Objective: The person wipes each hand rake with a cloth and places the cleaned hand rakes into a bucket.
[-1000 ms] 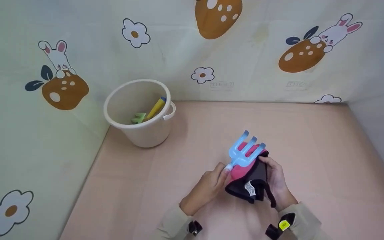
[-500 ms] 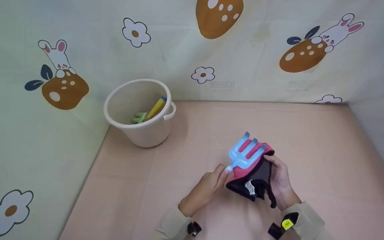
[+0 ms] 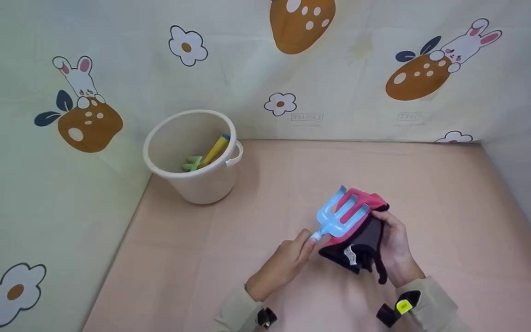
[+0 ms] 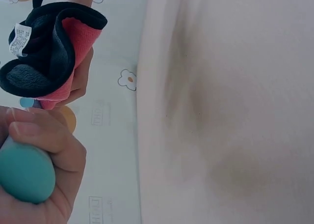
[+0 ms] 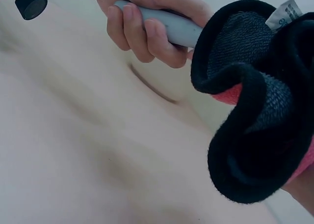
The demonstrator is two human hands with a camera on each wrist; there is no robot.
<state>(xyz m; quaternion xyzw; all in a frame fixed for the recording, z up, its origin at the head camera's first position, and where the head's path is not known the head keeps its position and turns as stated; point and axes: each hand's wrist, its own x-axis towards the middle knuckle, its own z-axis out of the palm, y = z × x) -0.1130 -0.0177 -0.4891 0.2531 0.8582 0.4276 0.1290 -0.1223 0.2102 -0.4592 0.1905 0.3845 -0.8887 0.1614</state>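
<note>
In the head view my left hand grips the pale handle of a light-blue hand fork, tines pointing up and away. My right hand holds a pink and dark-grey cloth with black edging, a hanging loop and a white label. The cloth lies behind the tines; whether they touch is unclear. In the left wrist view the handle's rounded teal end sticks out of the left fist. The right wrist view shows the left fingers curled round the grey handle, beside the folded cloth.
A cream bucket stands at the back left of the pinkish tabletop. Inside it are a yellow handle with a blue end and a green pronged piece. Printed sheets form walls at the back and sides.
My right hand has shifted right and slightly away with the cloth, so more pink shows behind the fork. The left hand and fork have barely moved. The bucket is unchanged.
</note>
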